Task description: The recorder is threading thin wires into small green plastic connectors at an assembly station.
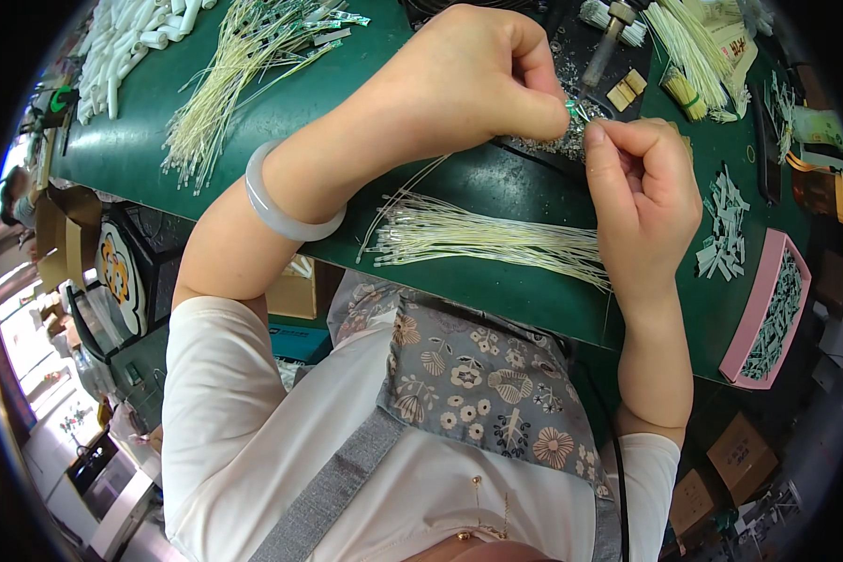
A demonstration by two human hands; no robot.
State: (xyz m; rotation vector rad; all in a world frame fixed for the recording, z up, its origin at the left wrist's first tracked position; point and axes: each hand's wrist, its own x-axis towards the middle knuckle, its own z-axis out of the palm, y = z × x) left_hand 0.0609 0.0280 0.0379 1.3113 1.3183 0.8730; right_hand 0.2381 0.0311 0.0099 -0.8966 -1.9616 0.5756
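1. I take the step in hand to be fine fitting or joining of a small green piece (572, 110); which of the two, I can't tell from here.
2. That piece sits at the left hand's (496, 84) fingertips, facing the right hand (648, 183), above a spread of small scraps (562, 148) and near what looks like a soldering iron (605, 58).
3. As I judge it, my next move calls for steadying the left pinch and making only small corrections with the right, well clear of the iron's tip.
4. The left arm slants across from the left, elbow out, back of the hand up. Its fingers are closed in a tight pinch on the green piece.
5. The right forearm stands nearly straight up the view. Its thumb and forefinger tips meet, the other fingers curled in; whether anything thin lies between them, I can't tell.
6. Nearer the body, a bundle of pale wires (487, 239) lies along the green desk (525, 302), its right end beside the right wrist.
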